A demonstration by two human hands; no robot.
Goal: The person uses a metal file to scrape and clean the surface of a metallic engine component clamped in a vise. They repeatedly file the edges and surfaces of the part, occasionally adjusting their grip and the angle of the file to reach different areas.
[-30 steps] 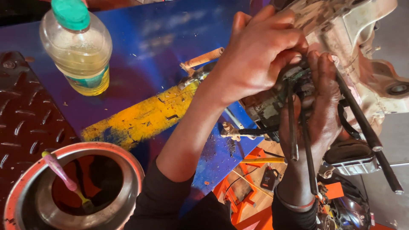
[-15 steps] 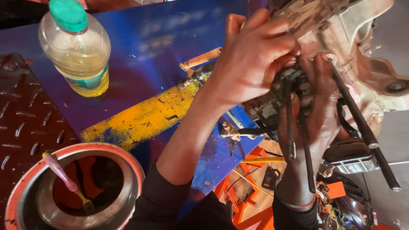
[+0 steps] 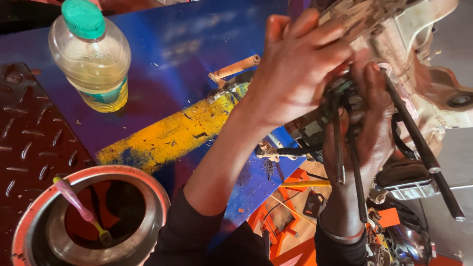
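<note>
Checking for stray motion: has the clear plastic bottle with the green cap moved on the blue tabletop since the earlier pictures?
No. The clear plastic bottle with the green cap keeps its place beside the dark tread plate.

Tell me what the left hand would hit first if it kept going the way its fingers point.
The left hand points right and slightly up; its fingertips already rest on the pale, grimy metal engine casing, so that comes first. Depth is hard to judge, but no gap shows.
</note>
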